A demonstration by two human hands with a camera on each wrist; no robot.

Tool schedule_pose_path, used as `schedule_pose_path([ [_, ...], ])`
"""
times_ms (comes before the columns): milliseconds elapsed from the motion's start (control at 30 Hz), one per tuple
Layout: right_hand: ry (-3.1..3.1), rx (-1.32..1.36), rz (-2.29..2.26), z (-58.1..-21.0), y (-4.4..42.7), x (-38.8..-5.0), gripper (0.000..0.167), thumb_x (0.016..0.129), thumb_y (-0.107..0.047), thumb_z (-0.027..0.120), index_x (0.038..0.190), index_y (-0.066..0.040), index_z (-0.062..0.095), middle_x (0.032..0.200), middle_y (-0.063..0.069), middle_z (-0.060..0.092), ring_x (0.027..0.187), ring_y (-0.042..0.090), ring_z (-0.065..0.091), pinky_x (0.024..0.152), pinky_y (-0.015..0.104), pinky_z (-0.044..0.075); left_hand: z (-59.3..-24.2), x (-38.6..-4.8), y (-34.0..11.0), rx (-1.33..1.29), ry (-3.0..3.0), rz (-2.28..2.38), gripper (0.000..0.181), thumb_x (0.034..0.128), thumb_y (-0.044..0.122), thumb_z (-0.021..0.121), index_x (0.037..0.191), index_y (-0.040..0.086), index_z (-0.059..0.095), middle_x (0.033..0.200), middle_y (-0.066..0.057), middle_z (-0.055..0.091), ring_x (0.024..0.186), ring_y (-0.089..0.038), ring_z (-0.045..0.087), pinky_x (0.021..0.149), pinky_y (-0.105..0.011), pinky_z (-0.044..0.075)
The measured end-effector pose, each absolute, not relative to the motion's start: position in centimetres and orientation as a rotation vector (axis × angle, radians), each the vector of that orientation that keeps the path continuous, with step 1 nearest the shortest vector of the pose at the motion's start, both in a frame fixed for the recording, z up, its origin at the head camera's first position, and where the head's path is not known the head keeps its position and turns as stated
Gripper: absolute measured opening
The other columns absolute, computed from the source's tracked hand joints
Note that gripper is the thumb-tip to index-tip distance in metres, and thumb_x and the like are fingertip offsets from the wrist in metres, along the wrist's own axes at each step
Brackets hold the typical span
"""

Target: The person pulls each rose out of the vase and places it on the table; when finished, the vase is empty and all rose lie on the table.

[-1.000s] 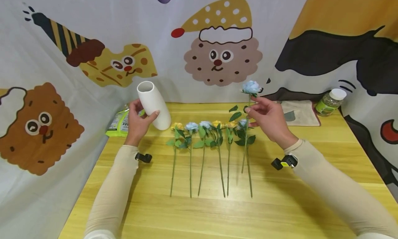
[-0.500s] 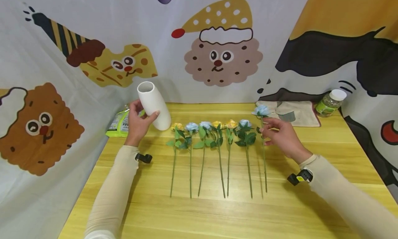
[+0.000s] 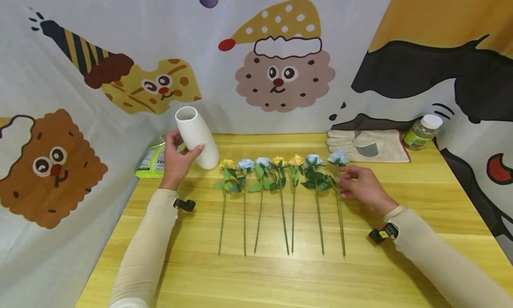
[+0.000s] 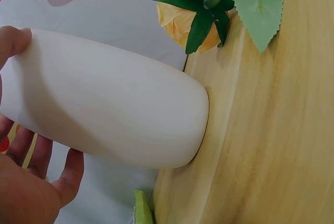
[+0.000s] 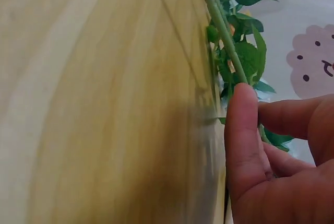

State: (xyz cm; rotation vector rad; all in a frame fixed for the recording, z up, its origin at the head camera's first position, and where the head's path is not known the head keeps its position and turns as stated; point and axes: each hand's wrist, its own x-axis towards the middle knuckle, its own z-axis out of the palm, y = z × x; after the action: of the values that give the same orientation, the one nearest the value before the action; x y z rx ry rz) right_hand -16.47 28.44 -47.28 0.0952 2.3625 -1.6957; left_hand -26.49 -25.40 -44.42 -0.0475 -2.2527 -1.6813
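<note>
My left hand (image 3: 179, 160) holds a white vase (image 3: 199, 139) round its side, thumb at the front and fingers behind. In the left wrist view the vase (image 4: 120, 98) has its base on the table. At the right end of a row of artificial flowers, my right hand (image 3: 362, 187) pinches the stem of a blue rose (image 3: 338, 157) just below its bloom. In the right wrist view the green stem (image 5: 224, 31) runs between thumb and fingers, close to the tabletop. Left of it lie another blue rose (image 3: 314, 160), a yellow rose (image 3: 296, 160) and several more, side by side.
A pale work glove (image 3: 368, 145) lies at the back right, beside a clear jar (image 3: 423, 132) with a white lid. Behind my left hand sits a green and white packet (image 3: 151, 162). A printed cloth (image 3: 160, 23) hangs along the table's (image 3: 256, 281) back edge.
My right hand has moved right and down with the blue rose, bringing it from upright above the row to the table at its right end. The left hand and vase stay put.
</note>
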Motion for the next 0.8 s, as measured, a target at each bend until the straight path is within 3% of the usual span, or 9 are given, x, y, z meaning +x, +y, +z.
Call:
schedule_pose_path([
  [533, 2.51, 0.042, -1.413, -47.5, 26.6, -17.3, 0.053, 0.1, -0.012, 0.071, 0.144, 0.013, 0.054, 0.117, 0.025, 0.066, 0.09, 0.017, 0.072, 0.072, 0.031, 0.066, -44.4, -26.6, -25.2, -0.068, -2.226, -1.703, 0.079, 0.0846, 0.025, 0.091, 0.148, 0.013, 0.045, 0.145, -0.01, 0.052, 0.133, -0.021, 0.051, 0.115, -0.052, 0.05],
  [800, 2.566, -0.01, -1.325, -47.1, 27.0, -17.1, 0.051, 0.104, -0.017, 0.066, 0.145, 0.012, 0.055, 0.126, 0.03, 0.07, 0.091, 0.021, 0.076, 0.074, 0.03, 0.066, -44.1, -26.3, -25.1, -0.04, -2.247, -1.714, 0.078, 0.0868, 0.025, 0.089, 0.15, 0.014, 0.045, 0.149, -0.011, 0.051, 0.138, -0.023, 0.05, 0.119, -0.052, 0.047],
])
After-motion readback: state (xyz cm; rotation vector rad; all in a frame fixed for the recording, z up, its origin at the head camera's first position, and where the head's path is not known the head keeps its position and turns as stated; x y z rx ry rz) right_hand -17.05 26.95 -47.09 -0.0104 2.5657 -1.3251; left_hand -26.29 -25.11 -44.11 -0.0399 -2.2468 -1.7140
